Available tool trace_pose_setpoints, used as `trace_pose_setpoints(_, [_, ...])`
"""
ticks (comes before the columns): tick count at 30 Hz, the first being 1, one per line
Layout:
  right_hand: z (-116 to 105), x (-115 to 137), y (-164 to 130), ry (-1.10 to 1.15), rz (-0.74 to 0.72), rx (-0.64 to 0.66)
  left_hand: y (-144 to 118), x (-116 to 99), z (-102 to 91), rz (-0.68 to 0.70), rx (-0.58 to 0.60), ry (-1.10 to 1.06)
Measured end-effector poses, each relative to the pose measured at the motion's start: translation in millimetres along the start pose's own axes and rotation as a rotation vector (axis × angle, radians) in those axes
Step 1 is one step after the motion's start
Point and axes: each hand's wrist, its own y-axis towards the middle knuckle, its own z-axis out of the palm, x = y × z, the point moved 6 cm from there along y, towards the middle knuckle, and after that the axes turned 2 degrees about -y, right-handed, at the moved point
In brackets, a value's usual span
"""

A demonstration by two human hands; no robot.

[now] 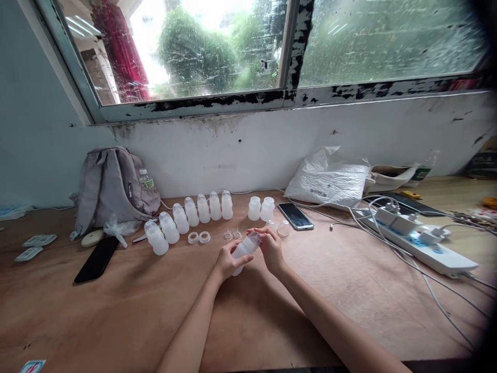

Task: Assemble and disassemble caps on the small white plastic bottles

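Right now my left hand [227,260] is wrapped around the body of a small white plastic bottle [244,249], holding it tilted just above the wooden table [116,311] in front of me. My right hand [272,248] is curled over the bottle's upper end, fingers pinched around the clear cap [254,238] there, so both hands are grasping the same bottle. Just beyond my hands, two small clear nipples [232,234] sit on the table, and to their left lie two white rings [198,238] side by side. A curved row of capped bottles [190,215] runs from the left toward the wall, and two open bottles [261,208] stand apart to the right of that row. One clear cap [283,228] rests near my right hand, next to a phone [295,215] lying face up. Another dark phone [96,259] lies farther left, near a grey backpack [111,189] leaning against the wall. On the right, a white plastic bag [330,181] sits by the wall and a power strip [419,241] with white cables plugged in stretches along the table.
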Motion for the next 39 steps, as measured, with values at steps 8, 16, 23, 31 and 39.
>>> trace_pose_setpoints(8, [4.7,27.3,4.3,-0.387,-0.048,0.178,-3.0,-5.9,-7.9,0.064,-0.084,0.073])
trace_pose_setpoints(16, [26.6,74.4,78.7,-0.657,-0.430,0.079,-5.0,-1.6,-61.7,0.127,-0.591,0.448])
trace_pose_setpoints(23, [36.5,30.0,138.8,-1.028,-0.476,0.066,-7.0,20.7,-69.7,0.004,-0.630,0.896])
trace_pose_setpoints(31, [39.7,1.3,154.1,-1.151,-0.485,0.115,-6.5,22.5,-68.2,-0.053,-0.578,0.985])
trace_pose_setpoints(39, [44.5,-4.1,161.2,-1.178,-0.477,0.181,-6.1,31.2,-64.9,-0.093,-0.568,0.989])
